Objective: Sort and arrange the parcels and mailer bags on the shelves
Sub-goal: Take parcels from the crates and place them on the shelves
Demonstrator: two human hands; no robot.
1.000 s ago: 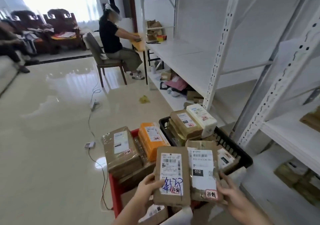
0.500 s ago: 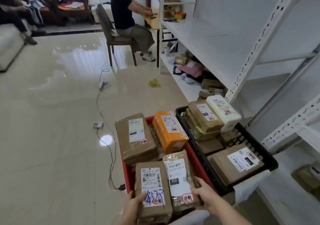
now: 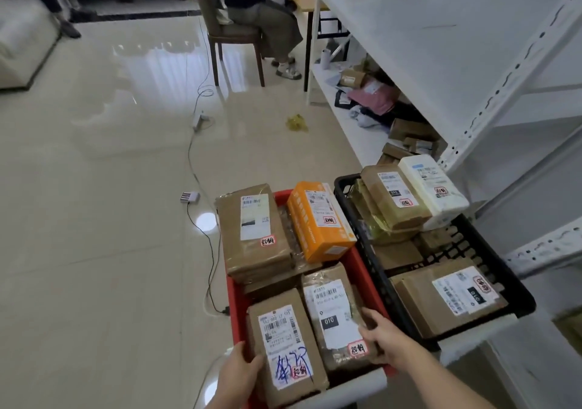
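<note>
Lowered since a second ago, both held parcels now lie in the near end of the red crate point(image 3: 234, 301) instead of being held up above it. Left hand point(image 3: 237, 377) grips the near left edge of the scribbled parcel point(image 3: 285, 347), thumb on top. Right hand point(image 3: 382, 337) holds the right edge of the 010 parcel point(image 3: 335, 317), fingers curled over its side; the two parcels lie side by side, touching. Beyond them in the same crate sit a large brown parcel point(image 3: 253, 232) and an orange box point(image 3: 319, 221), upon flatter packets. To the right, the black crate point(image 3: 516, 292) holds a brown mailer point(image 3: 447, 300) at its near end, and a tan box point(image 3: 395, 194) beside a white box point(image 3: 433, 190) stacked at the far end. White shelves point(image 3: 409, 46) stand on the right; the low shelf carries what look like loose mailers, too blurred to sort out. Farther off, a person sits on a chair point(image 3: 226, 31).
</note>
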